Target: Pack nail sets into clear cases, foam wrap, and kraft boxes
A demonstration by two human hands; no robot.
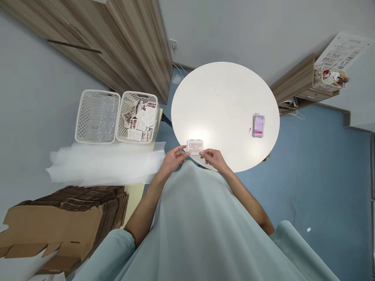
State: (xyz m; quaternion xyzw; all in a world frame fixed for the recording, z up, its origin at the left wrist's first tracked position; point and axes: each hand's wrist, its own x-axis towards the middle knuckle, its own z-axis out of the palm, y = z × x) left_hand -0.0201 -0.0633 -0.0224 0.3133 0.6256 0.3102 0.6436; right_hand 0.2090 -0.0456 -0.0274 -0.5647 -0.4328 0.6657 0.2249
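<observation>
A small clear case of press-on nails [195, 147], pinkish and set in two rows, is held over the near edge of the round white table [225, 97]. My left hand [175, 158] pinches its left side between thumb and fingers. On the opposite side, my right hand [214, 158] grips the lower right corner, fingers closed. Whether the case rests on the tabletop or is lifted slightly, I cannot tell. Farther right on the table lies a purple-pink item [258, 125], blurred out.
To the left stand a white basket of clear plastic cases [98, 117] and a basket of printed cards [137, 117]. White wrapping sheets [105, 164] and flattened cardboard boxes [64, 222] lie nearer. A wooden cabinet [131, 43] rises behind; a shelf [301, 84] stands right.
</observation>
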